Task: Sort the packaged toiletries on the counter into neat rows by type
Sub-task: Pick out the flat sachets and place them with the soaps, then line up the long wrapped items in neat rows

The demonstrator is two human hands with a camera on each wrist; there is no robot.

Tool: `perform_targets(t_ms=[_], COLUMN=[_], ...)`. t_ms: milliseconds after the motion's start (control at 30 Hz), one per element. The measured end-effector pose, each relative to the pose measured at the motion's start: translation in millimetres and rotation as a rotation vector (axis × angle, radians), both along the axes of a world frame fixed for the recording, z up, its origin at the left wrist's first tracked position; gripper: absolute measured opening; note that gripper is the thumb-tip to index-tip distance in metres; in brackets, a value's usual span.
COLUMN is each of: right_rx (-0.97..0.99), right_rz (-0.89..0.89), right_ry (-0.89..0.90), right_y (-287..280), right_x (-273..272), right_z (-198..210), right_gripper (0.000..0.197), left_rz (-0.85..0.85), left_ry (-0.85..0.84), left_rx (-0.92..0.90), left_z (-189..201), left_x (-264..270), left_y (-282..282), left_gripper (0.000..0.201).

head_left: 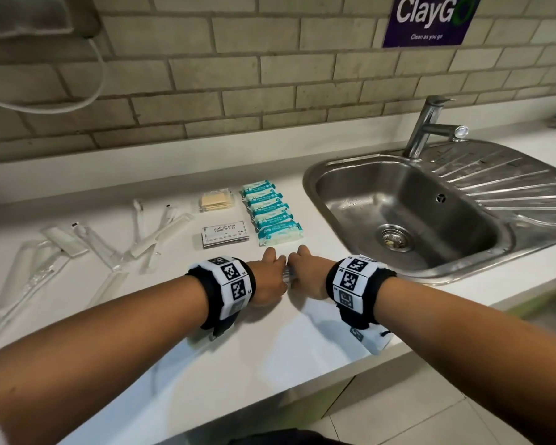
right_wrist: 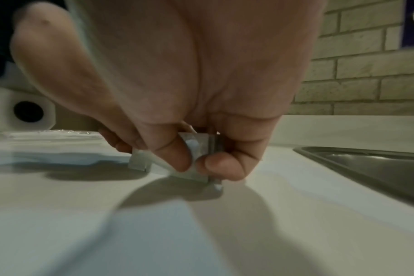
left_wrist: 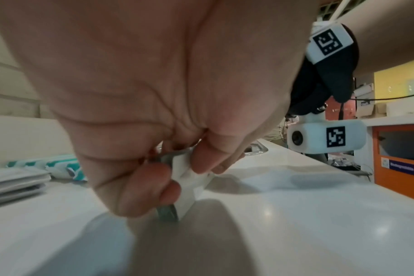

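Both hands meet at the middle of the white counter [head_left: 270, 342]. Between them they hold a small stack of clear, silvery sachets [head_left: 288, 275], stood on edge on the counter. My left hand [head_left: 275, 264] pinches one end of the sachets [left_wrist: 191, 188] between thumb and curled fingers. From the other end my right hand [head_left: 304, 263] pinches the sachets [right_wrist: 196, 143] with thumb and forefinger. Behind the hands lie a row of teal-and-white wipe packs [head_left: 272, 213], a stack of shampoo sachets [head_left: 225, 234] and a bag of yellowish pads [head_left: 215, 200].
Several clear-wrapped toothbrushes and combs [head_left: 77, 248] lie scattered on the left of the counter. A steel sink [head_left: 463, 268] with a faucet [head_left: 430, 126] sits to the right. A brick wall runs along the back; the counter's front edge is close under my forearms.
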State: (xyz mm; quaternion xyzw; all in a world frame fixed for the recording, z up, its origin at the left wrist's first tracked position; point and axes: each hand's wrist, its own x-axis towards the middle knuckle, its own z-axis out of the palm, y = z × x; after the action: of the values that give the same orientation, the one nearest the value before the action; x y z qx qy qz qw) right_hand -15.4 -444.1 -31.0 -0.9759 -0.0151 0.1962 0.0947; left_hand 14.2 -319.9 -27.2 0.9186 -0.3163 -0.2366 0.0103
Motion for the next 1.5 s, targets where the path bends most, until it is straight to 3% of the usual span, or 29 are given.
perform_targets(t_ms=[167,367,533,633,667,800,900,1167,1233,1500], right_rx=[0.055,0.154,0.108,0.166,0.183,0.334,0.356,0.225,0.151,0.070], right_rz=[0.015,0.044,0.060,0.046,0.134,0.061,0.000,-0.027,-0.009,-0.019], right_ry=[-0.001,-0.102,-0.031,-0.020,-0.040,-0.082,-0.071,0.051,0.128,0.220], right_y=[-5,-16,-25,-21,16,18,18,52,56,63], right_x=[0,0,-14,3,79,106,123,200,215,233], right_z=[0,10,9,25,48,82,89,79,69,40], right_gripper=[0.042,0.033,0.027,0.029,0.029,0.028,0.028,0.034,0.027,0.022], left_rz=[0.005,-0.046,-0.035,0.115,0.261,0.427,0.487,0.645,0.656,0.699], left_ry=[0.014,-0.016,-0.002,0.030,-0.024,0.065,0.039,0.102,0.114,0.179], left_rx=[0.006,-0.064,-0.215,-0.335,-0.404,-0.649,-0.692,-0.621,-0.576,-0.496], left_z=[1,7,3,17,36,60,67,45,32,-1], left_x=[-1,7,-3,10,65,89,106,182,195,212], left_y=[2,18,22,35,75,93,94,105,105,102], left_gripper=[0.059,0.031,0.027,0.031,0.028,0.023,0.021,0.030,0.029,0.031])
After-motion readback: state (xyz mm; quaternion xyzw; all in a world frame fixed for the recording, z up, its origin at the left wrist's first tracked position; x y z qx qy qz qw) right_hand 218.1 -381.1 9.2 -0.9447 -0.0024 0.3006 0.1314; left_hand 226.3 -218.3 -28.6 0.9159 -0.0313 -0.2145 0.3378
